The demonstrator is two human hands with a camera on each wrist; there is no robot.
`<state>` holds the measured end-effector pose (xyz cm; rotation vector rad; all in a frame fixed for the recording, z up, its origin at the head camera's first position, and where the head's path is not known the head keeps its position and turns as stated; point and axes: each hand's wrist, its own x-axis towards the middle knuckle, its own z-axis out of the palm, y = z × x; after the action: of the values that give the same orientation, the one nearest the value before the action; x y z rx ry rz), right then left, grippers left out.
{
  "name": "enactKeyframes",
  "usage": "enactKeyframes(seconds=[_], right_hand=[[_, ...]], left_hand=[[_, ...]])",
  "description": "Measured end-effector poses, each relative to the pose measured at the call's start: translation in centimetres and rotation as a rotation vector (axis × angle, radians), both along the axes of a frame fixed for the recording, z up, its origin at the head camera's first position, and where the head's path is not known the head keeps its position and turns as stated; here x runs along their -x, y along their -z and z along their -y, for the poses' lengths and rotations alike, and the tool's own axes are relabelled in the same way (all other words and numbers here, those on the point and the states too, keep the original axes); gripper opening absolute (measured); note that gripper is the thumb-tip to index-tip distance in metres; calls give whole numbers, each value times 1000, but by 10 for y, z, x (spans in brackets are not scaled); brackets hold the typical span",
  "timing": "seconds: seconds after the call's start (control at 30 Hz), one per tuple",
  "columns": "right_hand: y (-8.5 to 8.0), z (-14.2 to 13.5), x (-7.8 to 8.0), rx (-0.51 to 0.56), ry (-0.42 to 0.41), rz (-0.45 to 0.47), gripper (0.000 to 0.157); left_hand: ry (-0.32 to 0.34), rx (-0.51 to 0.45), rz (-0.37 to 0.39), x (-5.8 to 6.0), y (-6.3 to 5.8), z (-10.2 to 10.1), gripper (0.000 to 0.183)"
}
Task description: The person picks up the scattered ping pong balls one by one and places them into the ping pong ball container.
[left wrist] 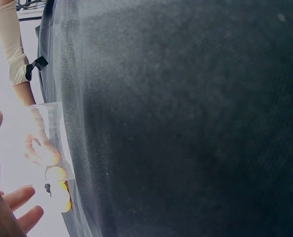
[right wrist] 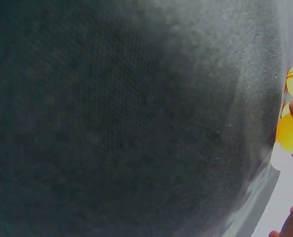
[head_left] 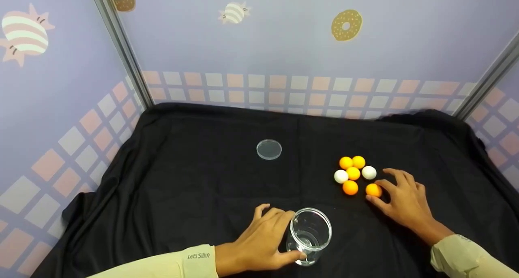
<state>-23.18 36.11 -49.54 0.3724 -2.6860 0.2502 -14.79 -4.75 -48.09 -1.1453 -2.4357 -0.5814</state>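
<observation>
In the head view, a clear plastic jar (head_left: 311, 249) stands upright near the front of the black cloth with its mouth uncovered. My left hand (head_left: 265, 239) holds it from the left, thumb across the near side and index finger at the rim. To the right, my right hand (head_left: 405, 199) has thumb and index finger on either side of an orange ping-pong ball (head_left: 373, 190), pinching it at the cloth. Beside that ball lies a loose cluster of orange ping-pong balls (head_left: 350, 187) and white ping-pong balls (head_left: 369, 172). The right wrist view catches the pinched ball only at its edge.
A clear round lid (head_left: 269, 149) lies flat beyond the jar, toward the back. Black cloth (head_left: 194, 168) with folds along its sides covers the table. Patterned panels (head_left: 259, 47) wall in the back and both sides.
</observation>
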Motion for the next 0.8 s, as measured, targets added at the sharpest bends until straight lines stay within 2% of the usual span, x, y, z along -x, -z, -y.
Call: enactKeyframes(seconds=[0.4, 0.8], right_hand=[[-10, 10, -3, 58, -58, -121, 40], [-25, 38, -12, 75, -177, -209, 40]], left_hand=[[-3, 3, 28, -1, -2, 1, 74], [-3, 0, 21, -1, -1, 0, 75]])
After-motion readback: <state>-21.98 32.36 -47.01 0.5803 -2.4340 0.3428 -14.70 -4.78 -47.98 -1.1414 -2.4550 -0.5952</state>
